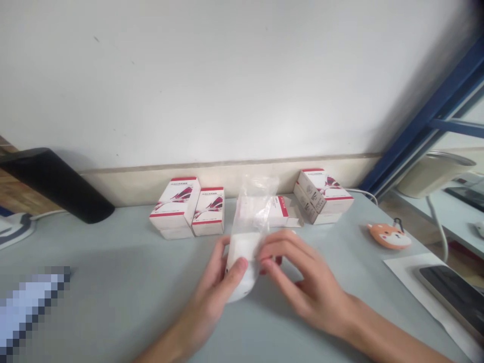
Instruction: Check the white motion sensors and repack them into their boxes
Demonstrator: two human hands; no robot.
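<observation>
A white plastic device with a rounded lower end is in my left hand, the thumb across its front and the fingers behind its left side. A clear plastic bag covers the device's upper part and stands up loosely above it. My right hand is at the right edge of the bag, its thumb and fingers pinched together there. What exactly lies between those fingertips is partly hidden. Behind the bag lies an opened white and red box with its end flap out.
White and red boxes stand along the wall, two at left and a stack at right. A black cylinder leans at far left. On the right are an orange animal-faced case and a phone on white paper.
</observation>
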